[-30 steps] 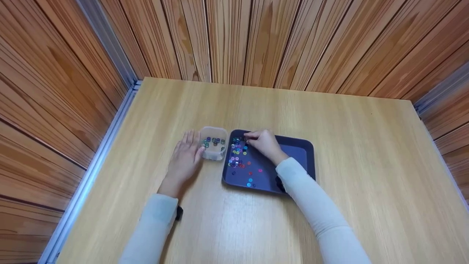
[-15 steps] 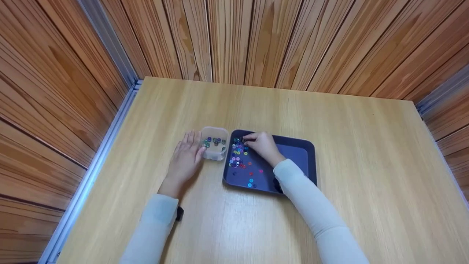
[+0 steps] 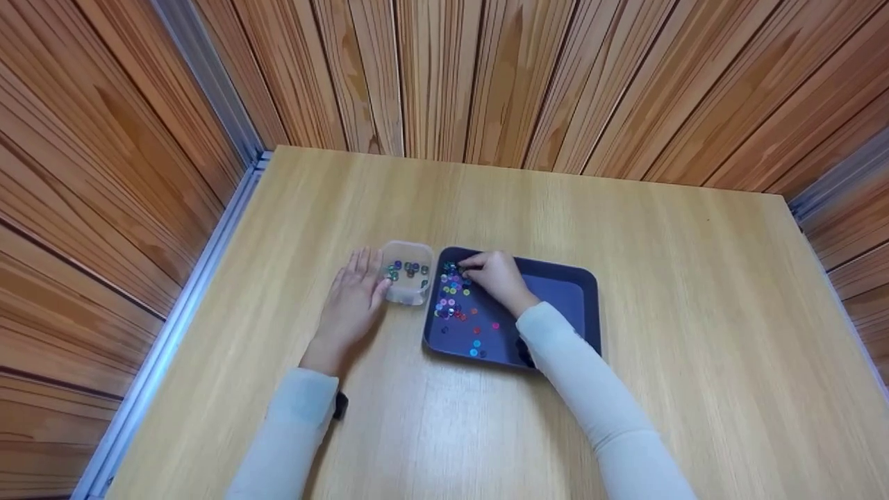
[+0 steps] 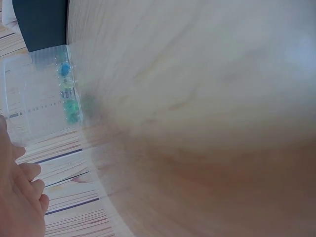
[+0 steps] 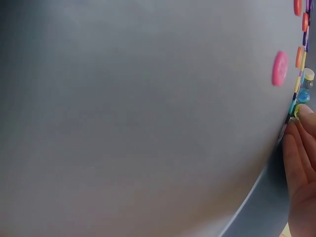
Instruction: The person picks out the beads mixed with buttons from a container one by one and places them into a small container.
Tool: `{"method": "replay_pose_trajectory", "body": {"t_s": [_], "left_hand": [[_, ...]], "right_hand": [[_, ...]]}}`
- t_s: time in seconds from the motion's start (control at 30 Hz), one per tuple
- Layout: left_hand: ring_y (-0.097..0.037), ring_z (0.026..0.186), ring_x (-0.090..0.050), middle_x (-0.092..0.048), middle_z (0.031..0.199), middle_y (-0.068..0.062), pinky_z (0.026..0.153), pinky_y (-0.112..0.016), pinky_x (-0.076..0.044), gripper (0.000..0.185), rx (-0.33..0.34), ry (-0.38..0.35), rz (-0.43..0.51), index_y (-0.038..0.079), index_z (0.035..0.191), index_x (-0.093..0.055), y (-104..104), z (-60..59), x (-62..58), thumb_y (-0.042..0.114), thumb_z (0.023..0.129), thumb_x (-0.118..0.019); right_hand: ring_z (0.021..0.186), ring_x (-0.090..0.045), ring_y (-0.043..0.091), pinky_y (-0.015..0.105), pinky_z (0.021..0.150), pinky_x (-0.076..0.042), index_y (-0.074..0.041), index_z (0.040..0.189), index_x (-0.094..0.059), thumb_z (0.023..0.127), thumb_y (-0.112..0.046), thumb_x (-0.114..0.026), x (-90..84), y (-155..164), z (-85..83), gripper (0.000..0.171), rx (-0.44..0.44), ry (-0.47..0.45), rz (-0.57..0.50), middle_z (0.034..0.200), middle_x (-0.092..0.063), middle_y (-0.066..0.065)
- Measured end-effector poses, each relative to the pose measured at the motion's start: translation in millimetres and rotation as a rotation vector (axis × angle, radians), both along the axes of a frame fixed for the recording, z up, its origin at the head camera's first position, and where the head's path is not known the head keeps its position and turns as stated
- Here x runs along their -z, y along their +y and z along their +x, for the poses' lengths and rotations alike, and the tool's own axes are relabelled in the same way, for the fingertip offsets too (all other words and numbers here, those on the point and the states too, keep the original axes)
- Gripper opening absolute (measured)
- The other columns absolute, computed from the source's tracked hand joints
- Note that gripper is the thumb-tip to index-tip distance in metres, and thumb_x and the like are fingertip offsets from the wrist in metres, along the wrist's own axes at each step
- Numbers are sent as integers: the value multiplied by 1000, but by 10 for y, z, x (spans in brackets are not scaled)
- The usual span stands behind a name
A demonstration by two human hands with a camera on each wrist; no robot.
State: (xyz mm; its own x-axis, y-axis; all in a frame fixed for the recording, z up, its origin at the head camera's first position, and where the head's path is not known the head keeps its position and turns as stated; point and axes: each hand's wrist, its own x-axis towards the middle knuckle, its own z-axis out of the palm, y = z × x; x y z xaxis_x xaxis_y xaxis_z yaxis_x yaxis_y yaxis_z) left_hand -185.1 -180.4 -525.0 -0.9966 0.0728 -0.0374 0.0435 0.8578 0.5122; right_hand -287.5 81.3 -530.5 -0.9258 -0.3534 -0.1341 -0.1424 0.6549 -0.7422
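My left hand (image 3: pixel 349 305) lies with straight fingers along the left side of a small clear plastic box (image 3: pixel 406 297), thumb at its wall. Inside the box are several green, blue and dark see-through beads (image 4: pixel 72 109). Over the far left corner of a dark shallow tray (image 3: pixel 555 298), my right hand (image 3: pixel 501 276) pinches a small yellow-green see-through bead (image 5: pixel 297 110) between thumb and fingers. Right around those fingertips lie more beads (image 5: pixel 303 96) and coloured buttons (image 3: pixel 451 290). The fingers of my left hand (image 4: pixel 22 192) show at the left edge of its wrist view.
Box and tray stand side by side on a wooden table (image 3: pixel 430 430). Scattered over the tray's left half are several flat buttons, among them a pink button (image 5: pixel 280 68) and light-blue ones near the front edge. Wood-panelled walls (image 3: pixel 514 76) stand behind and at the sides.
My right hand has shifted slightly left within the tray's far left corner. My left hand stays in place beside the box.
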Motion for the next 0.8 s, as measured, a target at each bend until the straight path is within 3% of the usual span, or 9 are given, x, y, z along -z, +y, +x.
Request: {"method": "replay_pose_trajectory", "body": {"t_s": [0.23, 0.4, 0.53, 0.63, 0.8], "left_hand": [[-30, 157, -1, -8, 169, -11, 127, -51, -7, 65, -5, -19, 10, 14, 161, -13, 0, 9, -3, 46, 107, -31], [-31, 157, -3, -10, 168, -13, 127, -51, -8, 64, 8, 2, 10, 11, 160, -15, 12, -6, -1, 44, 107, -32], [-32, 157, -4, -11, 167, -15, 127, -50, -8, 64, 11, 7, -1, 10, 159, -15, 11, -17, 6, 42, 107, -32], [-32, 157, -3, -10, 168, -14, 127, -50, -7, 64, 8, -1, 3, 10, 160, -14, 10, -18, 8, 42, 107, -31], [-31, 157, -3, -9, 168, -14, 127, -50, -7, 65, 7, -5, -1, 11, 160, -13, -5, -10, 16, 44, 107, -29]], "right_hand": [[119, -66, 26, 41, 103, -53, -7, 115, -75, 92, -5, -68, -17, -18, 16, 24, -13, -15, 29, 119, -73, 12], [116, -68, 25, 39, 101, -54, -8, 110, -77, 91, -9, -70, -7, 8, 19, 20, 47, 6, -26, 115, -75, 11], [102, -72, 21, 30, 88, -59, -6, 106, -78, 89, -12, -74, -8, 37, 3, 19, 125, -24, -144, 109, -76, 12], [92, -74, 20, 27, 81, -59, -4, 106, -78, 88, -13, -75, -41, 60, -10, 20, 188, -112, -273, 104, -77, 13], [98, -75, 20, 39, 96, -57, 0, 113, -74, 91, -15, -73, -131, 88, -16, 27, 266, -320, -497, 100, -79, 8]]}}
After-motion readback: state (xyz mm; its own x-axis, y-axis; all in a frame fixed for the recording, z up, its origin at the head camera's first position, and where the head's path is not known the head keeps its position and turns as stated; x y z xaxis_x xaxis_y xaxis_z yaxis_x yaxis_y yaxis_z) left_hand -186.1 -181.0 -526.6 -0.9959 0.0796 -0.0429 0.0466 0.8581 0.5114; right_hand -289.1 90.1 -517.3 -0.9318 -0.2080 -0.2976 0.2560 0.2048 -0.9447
